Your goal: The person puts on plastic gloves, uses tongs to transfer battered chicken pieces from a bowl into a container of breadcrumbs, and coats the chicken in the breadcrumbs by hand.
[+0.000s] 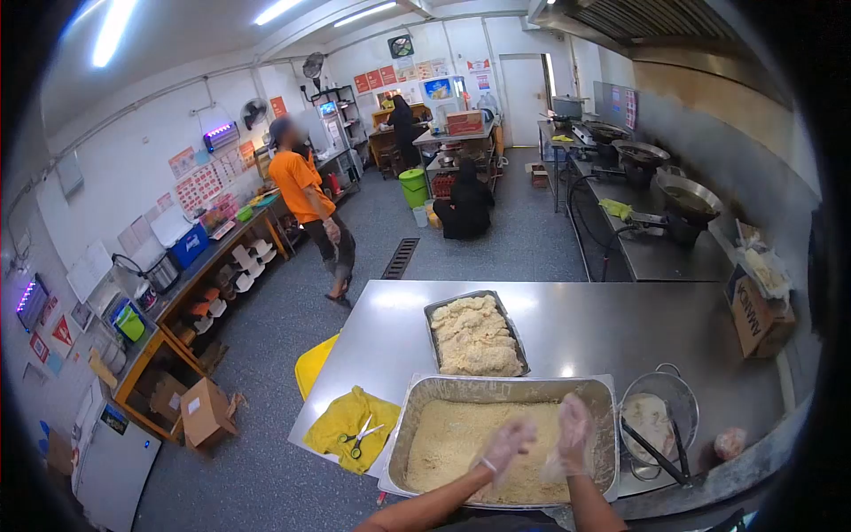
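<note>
My left hand (509,446), in a clear plastic glove, hovers over a deep metal pan (408,390) of pale breading flour (448,434). Its fingers look stretched out, slightly smeared by motion, and nothing shows in them. Close by on the right, my right hand (574,432), also gloved, is raised with its fingers extended and holds nothing visible. Just beyond the pan sits a dark tray (432,330) heaped with breaded pieces (474,337). Right of the pan stands a metal pot (687,399) holding a whitish wet mixture (650,421), with black tongs (654,450) lying across it.
Scissors (359,441) lie on a yellow cloth (332,426) left of the pan. A cardboard box (753,315) stands at the table's right. Woks (687,197) line the right counter. One person in orange (297,186) is on the left; two people in black are farther back.
</note>
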Demonstrator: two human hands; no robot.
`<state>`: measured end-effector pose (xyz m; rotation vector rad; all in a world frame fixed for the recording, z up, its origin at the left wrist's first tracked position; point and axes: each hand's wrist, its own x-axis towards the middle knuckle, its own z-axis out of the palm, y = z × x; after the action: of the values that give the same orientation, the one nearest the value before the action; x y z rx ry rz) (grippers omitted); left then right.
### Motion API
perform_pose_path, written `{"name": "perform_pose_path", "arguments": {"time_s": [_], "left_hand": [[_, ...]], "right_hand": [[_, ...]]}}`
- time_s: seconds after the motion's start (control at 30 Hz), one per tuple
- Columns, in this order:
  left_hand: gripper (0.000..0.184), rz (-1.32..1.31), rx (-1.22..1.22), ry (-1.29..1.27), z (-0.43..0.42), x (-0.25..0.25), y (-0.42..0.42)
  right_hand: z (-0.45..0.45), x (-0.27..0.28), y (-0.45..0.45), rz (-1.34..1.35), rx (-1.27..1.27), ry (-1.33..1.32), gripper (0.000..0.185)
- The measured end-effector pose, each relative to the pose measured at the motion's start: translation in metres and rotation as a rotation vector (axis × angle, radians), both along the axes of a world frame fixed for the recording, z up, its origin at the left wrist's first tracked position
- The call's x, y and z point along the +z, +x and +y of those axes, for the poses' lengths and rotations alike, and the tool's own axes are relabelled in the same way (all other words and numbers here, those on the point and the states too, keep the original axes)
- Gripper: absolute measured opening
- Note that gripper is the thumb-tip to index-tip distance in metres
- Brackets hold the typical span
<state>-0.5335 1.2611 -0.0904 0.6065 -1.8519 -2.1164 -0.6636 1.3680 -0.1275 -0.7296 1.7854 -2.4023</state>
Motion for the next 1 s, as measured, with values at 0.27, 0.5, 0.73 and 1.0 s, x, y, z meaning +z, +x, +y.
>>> {"name": "perform_pose_path", "arguments": {"time_s": [0.27,0.5,0.73,1.0], "left_hand": [[0.087,0.335,0.124,0.694,-0.011,0.047,-0.005],[0.081,0.550,-0.042,0.832,-0.029,0.037,0.005],[0.092,0.420,0.418,0.595,-0.033,0.013,0.011],[0.031,0.378,0.697,-0.245,-0.077,-0.026,0.048]], "right_hand": [[0.002,0.134,0.095,0.543,0.415,0.449,0.026],[-0.006,0.112,0.096,0.312,0.639,0.523,0.015],[-0.010,0.098,0.090,0.376,0.833,0.626,0.018],[-0.006,0.046,0.029,0.595,0.968,0.949,0.031]]}}
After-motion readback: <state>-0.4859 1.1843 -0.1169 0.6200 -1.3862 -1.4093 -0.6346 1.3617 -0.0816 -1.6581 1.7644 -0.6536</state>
